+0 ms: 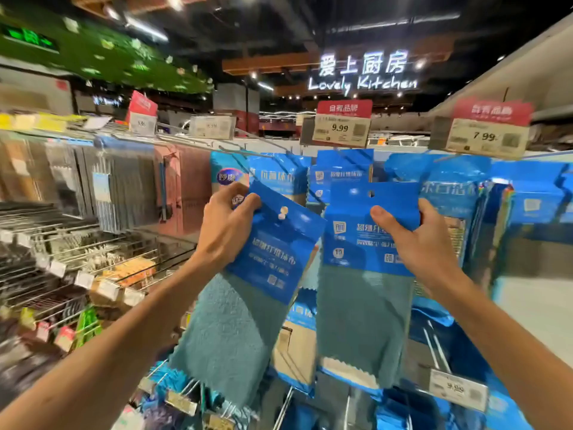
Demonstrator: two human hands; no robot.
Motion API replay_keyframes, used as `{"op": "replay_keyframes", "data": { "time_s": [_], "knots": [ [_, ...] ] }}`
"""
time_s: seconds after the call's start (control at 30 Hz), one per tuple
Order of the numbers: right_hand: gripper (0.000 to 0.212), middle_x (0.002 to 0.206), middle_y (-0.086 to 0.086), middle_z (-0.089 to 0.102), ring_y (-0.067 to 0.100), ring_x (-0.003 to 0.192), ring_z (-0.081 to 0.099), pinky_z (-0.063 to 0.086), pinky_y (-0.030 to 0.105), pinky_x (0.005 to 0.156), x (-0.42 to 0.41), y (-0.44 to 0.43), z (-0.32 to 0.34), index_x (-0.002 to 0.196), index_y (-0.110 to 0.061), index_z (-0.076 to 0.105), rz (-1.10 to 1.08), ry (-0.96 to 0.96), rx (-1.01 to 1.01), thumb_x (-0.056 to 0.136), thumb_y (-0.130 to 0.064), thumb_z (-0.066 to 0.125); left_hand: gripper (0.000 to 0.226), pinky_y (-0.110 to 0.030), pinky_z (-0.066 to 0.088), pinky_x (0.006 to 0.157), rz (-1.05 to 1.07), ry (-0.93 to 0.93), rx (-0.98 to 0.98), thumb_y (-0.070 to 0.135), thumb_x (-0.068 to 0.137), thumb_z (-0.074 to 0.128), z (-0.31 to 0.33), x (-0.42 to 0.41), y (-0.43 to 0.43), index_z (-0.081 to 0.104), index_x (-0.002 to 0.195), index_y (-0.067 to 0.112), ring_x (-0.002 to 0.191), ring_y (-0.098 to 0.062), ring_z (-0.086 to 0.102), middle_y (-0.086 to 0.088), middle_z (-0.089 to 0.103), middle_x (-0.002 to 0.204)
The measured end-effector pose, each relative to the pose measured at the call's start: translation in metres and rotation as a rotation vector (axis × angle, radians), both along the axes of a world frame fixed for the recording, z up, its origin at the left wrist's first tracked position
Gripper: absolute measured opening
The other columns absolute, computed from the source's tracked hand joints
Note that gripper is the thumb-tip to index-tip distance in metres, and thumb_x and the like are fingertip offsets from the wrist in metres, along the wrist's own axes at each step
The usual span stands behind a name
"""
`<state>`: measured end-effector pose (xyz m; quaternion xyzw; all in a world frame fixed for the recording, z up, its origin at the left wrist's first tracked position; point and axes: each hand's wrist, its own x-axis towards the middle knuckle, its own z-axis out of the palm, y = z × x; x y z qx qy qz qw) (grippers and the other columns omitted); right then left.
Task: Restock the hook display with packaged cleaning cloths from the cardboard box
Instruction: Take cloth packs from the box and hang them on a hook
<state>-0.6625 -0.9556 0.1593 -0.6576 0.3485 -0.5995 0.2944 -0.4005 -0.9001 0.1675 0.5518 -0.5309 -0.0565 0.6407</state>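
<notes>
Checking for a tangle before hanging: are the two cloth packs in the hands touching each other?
Cannot tell. In the head view the left pack and the right pack meet or overlap along their inner edges, but depth there is unclear.

From my feed the store is bright below a dark ceiling, lit by white overhead strip lights (145, 27) that flare. The glowing white hanging kitchen sign (362, 72) blooms. Wide-angle bending curves the edges, and the grey wire shelf racks on the left (46, 243) smear with motion blur.
</notes>
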Motion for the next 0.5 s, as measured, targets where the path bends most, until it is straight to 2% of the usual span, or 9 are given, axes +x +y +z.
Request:
{"op": "replay_keyframes", "data": {
  "time_s": [0.1,0.17,0.27,0.37,0.43,0.5],
  "knots": [
    [0.046,0.096,-0.008,0.071,0.005,0.082,0.071,0.060,0.027,0.069,0.007,-0.011,0.006,0.105,-0.020,0.061,0.024,0.014,-0.007,0.070,-0.049,0.072,0.025,-0.016,0.039,0.055,-0.076,-0.118,0.011,0.039,0.090,0.063,0.012,0.003,-0.006,0.058,0.069,0.024,0.053,0.003,0.050,0.014,0.059,0.057],
    [0.046,0.099,-0.008,0.073,0.007,0.086,0.071,0.059,0.032,0.073,0.012,-0.017,0.008,0.108,-0.023,0.061,0.037,0.017,-0.031,0.071,-0.049,0.072,0.027,-0.011,0.039,0.054,-0.128,-0.162,0.010,0.038,0.097,0.061,0.017,0.003,-0.013,0.061,0.072,0.028,0.054,0.005,0.054,0.015,0.062,0.059],
    [0.036,0.099,-0.010,0.072,0.002,0.085,0.070,0.057,0.023,0.071,0.019,-0.023,0.012,0.105,-0.030,0.060,0.031,0.014,-0.062,0.074,-0.044,0.072,0.025,-0.018,0.044,0.063,-0.236,-0.215,0.021,0.042,0.100,0.055,0.026,0.006,-0.026,0.065,0.078,0.032,0.063,0.005,0.059,0.020,0.065,0.067],
    [0.028,0.095,-0.012,0.069,-0.004,0.077,0.067,0.052,0.013,0.063,0.025,-0.025,0.020,0.099,-0.031,0.055,0.008,0.034,-0.092,0.078,-0.038,0.073,0.027,-0.038,0.056,0.081,-0.324,-0.279,0.119,0.059,0.089,0.052,0.038,0.010,-0.041,0.068,0.105,0.044,0.084,-0.010,0.072,0.009,0.075,0.087],
    [0.028,0.093,-0.012,0.069,-0.004,0.076,0.066,0.051,0.012,0.061,0.027,-0.028,0.023,0.099,-0.030,0.055,-0.017,0.051,-0.113,0.079,-0.036,0.074,0.029,-0.047,0.058,0.084,-0.402,-0.316,0.173,0.052,0.092,0.056,0.047,0.008,-0.050,0.061,0.120,0.049,0.086,-0.019,0.074,-0.003,0.076,0.092],
    [0.027,0.093,-0.010,0.069,-0.004,0.075,0.066,0.050,0.011,0.060,0.029,-0.031,0.027,0.099,-0.030,0.054,-0.045,0.056,-0.129,0.082,-0.033,0.074,0.033,-0.043,0.058,0.085,-0.444,-0.331,0.196,0.038,0.099,0.057,0.058,0.003,-0.054,0.055,0.131,0.043,0.083,-0.015,0.074,-0.004,0.076,0.093]
  ]
}}
